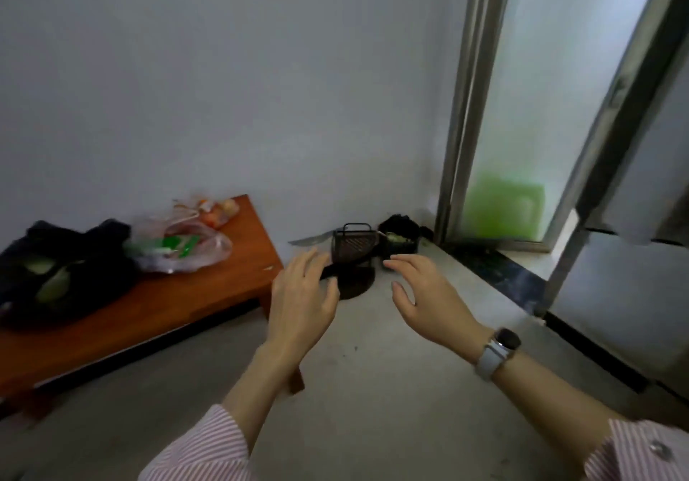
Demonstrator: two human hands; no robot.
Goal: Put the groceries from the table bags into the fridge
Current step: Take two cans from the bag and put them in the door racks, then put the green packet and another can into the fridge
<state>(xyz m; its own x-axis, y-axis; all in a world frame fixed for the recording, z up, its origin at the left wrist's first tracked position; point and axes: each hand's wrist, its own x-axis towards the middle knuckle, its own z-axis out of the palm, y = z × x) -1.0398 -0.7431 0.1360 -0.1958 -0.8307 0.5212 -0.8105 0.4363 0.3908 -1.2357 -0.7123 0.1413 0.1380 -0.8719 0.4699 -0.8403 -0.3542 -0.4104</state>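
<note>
Pink-striped sleeves (208,450) — white-strapped watch (497,352) on right wrist.

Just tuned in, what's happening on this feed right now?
A person stands facing a low wooden table by the wall. Both hands are out in front, empty, fingers relaxed: left hand, right hand with a watch on the wrist. A clear plastic bag of groceries and a black bag lie on the table, neither touched. Nothing is being carried.

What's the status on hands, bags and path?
Left hand and right hand open, empty. Clear bag and black bag on table. Dark rack on floor ahead.
</note>
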